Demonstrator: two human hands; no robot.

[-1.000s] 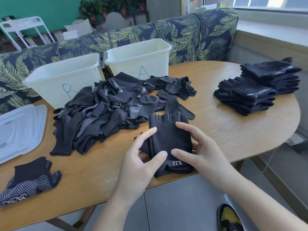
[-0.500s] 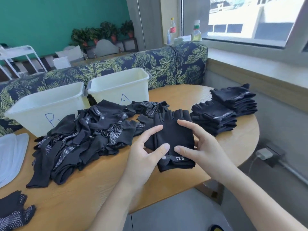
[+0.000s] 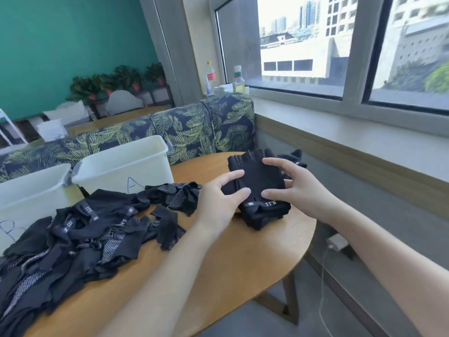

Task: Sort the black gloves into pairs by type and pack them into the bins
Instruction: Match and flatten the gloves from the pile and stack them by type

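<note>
Fingerless black gloves (image 3: 257, 181), paired and marked 5.11, sit atop a stack (image 3: 264, 215) at the round wooden table's (image 3: 243, 263) far right, pinched between the left hand (image 3: 218, 203) and right hand (image 3: 298, 190). Unsorted gloves (image 3: 85, 234) sprawl before bin A (image 3: 126, 166) and bin B (image 3: 29, 190), whose contents, if any, are hidden.

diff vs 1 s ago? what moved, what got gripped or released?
Both hands carried the folded 5.11 glove pair from the near table edge over to the right, and it now sits on top of the sorted stack. The left hand and right hand keep their grip; nothing was released. The loose glove pile, bin A and bin B stayed put.
</note>
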